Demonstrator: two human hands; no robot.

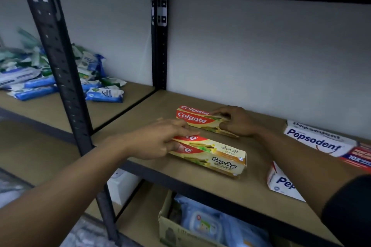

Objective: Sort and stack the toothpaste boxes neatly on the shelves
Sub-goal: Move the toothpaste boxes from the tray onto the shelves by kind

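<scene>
Two yellow-and-red Colgate boxes lie on the brown shelf board (200,182). My left hand (158,140) grips the left end of the near Colgate box (216,156), which lies close to the front edge. My right hand (234,121) holds the right end of the far Colgate box (192,117), nearer the wall. To the right, a white Pepsodent box (315,138) lies at the back, and another Pepsodent box (281,182) sits near the front, partly hidden under my right forearm.
A black upright post (60,70) divides this bay from the left bay, where several blue and green packets (104,94) are piled. A red-and-blue box (359,156) lies at the right edge. Below, a cardboard carton (172,224) holds blue packs.
</scene>
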